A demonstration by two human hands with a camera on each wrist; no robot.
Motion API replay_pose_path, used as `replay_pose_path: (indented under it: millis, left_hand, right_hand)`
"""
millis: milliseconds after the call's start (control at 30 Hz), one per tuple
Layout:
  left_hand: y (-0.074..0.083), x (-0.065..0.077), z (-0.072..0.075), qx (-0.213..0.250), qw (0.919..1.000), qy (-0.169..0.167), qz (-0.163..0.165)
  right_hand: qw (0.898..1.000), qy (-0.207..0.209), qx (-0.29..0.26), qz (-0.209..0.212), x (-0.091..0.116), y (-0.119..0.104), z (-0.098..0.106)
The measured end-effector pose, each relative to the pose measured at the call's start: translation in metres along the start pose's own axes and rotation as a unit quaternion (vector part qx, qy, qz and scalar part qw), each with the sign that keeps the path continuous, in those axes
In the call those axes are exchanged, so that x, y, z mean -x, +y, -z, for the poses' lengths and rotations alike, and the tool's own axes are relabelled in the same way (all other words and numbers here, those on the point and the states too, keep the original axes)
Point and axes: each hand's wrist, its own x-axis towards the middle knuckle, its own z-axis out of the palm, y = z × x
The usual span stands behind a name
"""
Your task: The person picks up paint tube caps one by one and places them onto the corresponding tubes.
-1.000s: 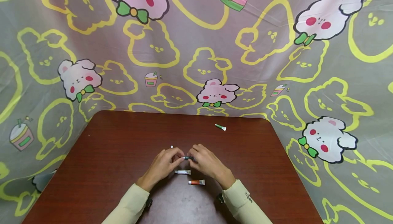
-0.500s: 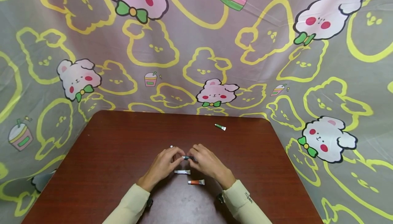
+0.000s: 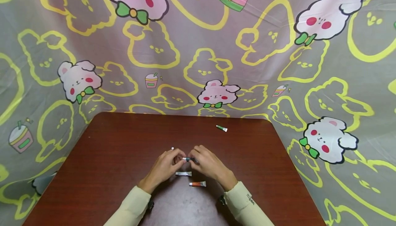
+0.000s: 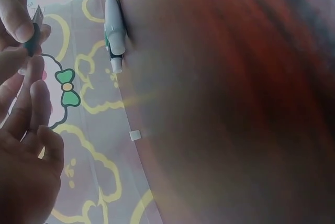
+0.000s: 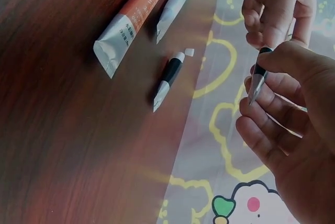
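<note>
Both hands meet over the table around a small dark teal paint tube with a white end. My right hand holds the tube's body between thumb and fingers, its silver crimped tail showing in the right wrist view. My left hand pinches the white end; in the left wrist view its other fingers are bent. A white paint tube and an orange paint tube lie on the table below the hands. Another dark tube lies near them in the right wrist view.
A green paint tube lies toward the table's back edge. A small white cap sits just beyond my left hand. The reddish-brown table is bordered by patterned cloth at the back and sides.
The hands stay nearly in place. A little more of the tube's white end shows between the left fingers. The loose tubes and cap have not moved; the head view shifts slightly.
</note>
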Motion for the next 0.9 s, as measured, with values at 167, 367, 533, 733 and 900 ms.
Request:
replay_pose_path:
  millis: [167, 367, 533, 733, 900]
  left_hand:
    - [0.0005, 0.0004, -0.0004, 0.000, 1.0000, 0.005, -0.001]
    - [0.0010, -0.0005, -0.0018, 0.003, 0.9996, 0.018, -0.020]
    - [0.0011, -0.0007, -0.0024, 0.008, 0.9988, 0.030, -0.039]
    - [0.0032, 0.0011, -0.0005, 0.001, 0.9998, 0.013, -0.018]
    - [0.0045, 0.0017, 0.0007, -0.011, 0.9999, 0.006, 0.011]
  right_hand:
    - [1.000, 0.005, 0.000, 0.001, 0.0006, -0.0003, 0.0008]
    - [1.000, 0.002, -0.003, 0.000, 0.0014, -0.0004, 0.0023]
    - [1.000, -0.001, -0.006, -0.003, 0.0014, -0.0002, 0.0020]
    - [1.000, -0.001, -0.008, -0.006, 0.0011, -0.0008, 0.0014]
    - [1.000, -0.002, -0.009, -0.006, 0.0010, -0.0011, 0.0009]
